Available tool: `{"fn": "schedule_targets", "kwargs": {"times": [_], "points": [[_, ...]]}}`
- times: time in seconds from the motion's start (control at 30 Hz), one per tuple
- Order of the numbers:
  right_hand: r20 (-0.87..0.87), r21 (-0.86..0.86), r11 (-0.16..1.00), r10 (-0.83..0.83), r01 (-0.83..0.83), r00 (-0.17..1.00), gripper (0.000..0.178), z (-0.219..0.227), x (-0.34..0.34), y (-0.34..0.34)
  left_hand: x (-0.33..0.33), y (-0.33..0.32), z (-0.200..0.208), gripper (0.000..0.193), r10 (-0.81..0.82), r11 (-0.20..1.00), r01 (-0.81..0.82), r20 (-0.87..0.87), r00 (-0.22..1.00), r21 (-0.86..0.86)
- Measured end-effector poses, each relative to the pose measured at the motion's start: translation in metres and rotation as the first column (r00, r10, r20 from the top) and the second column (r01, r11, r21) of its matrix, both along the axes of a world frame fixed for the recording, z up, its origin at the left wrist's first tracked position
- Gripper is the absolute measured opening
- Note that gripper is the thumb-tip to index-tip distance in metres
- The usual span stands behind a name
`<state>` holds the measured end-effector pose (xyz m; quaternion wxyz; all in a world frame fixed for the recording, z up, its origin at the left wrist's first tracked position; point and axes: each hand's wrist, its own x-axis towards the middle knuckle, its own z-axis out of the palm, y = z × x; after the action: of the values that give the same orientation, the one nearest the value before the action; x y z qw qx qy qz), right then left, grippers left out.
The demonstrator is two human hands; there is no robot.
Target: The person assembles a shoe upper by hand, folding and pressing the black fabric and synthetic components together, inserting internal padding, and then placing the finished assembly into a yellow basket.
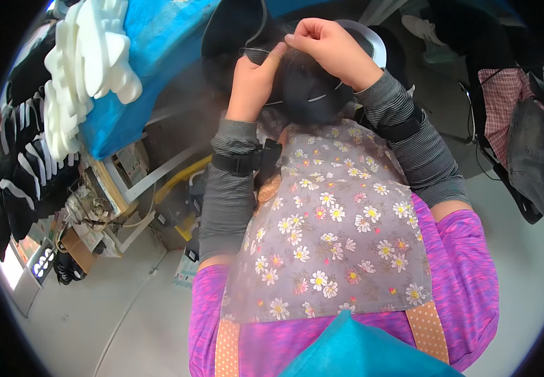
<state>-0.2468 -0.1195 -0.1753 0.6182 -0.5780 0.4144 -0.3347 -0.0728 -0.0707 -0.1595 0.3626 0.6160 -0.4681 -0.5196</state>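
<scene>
Grey floor (140,320); white shaped pieces (89,56) beside blue covering (159,44), left side. Right hand (333,51): thumb and forefinger pinched together, contents cannot be told. Left hand (251,85): grasping dark mesh (256,55), thumb near right fingertips. Black piece (313,94) between hands and floral apron (335,220)

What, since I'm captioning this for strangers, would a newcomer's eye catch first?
Probably the grey floral apron filling the centre, against a bright purple top. Next, the white, sole-shaped pieces by the blue sheet, upper left. Then the left hand and right hand, close together beside black material, top centre.
</scene>
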Motion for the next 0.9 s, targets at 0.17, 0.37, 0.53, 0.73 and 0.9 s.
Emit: {"fn": "schedule_targets", "kwargs": {"times": [0.17, 0.37, 0.53, 0.73, 0.9], "points": [[-0.046, -0.086, 0.996, -0.033, 0.029, 0.998, 0.029, -0.006, 0.001, -0.004, -0.006, -0.004, -0.008, 0.026, 0.044, 0.999, -0.039, -0.132, 0.990, 0.037], [-0.068, -0.047, 0.999, 0.003, -0.007, 0.998, 0.020, -0.005, 0.001, 0.000, -0.006, 0.001, -0.014, 0.022, 0.076, 0.997, -0.077, -0.227, 0.971, 0.007], [0.073, 0.000, 1.000, -0.022, 0.022, 0.997, 0.021, 0.002, 0.003, 0.008, -0.010, 0.006, -0.003, 0.023, 0.089, 0.978, -0.099, -0.062, 0.994, -0.184], [-0.004, -0.074, 0.997, -0.037, 0.036, 0.999, 0.024, -0.007, -0.003, 0.000, -0.004, 0.000, -0.005, 0.024, -0.004, 0.993, 0.001, -0.025, 1.000, -0.116], [-0.088, -0.127, 0.991, -0.060, 0.049, 0.994, 0.025, -0.001, 0.000, 0.000, -0.007, -0.003, -0.011, 0.026, 0.027, 0.997, -0.034, -0.103, 0.994, -0.069]]}}
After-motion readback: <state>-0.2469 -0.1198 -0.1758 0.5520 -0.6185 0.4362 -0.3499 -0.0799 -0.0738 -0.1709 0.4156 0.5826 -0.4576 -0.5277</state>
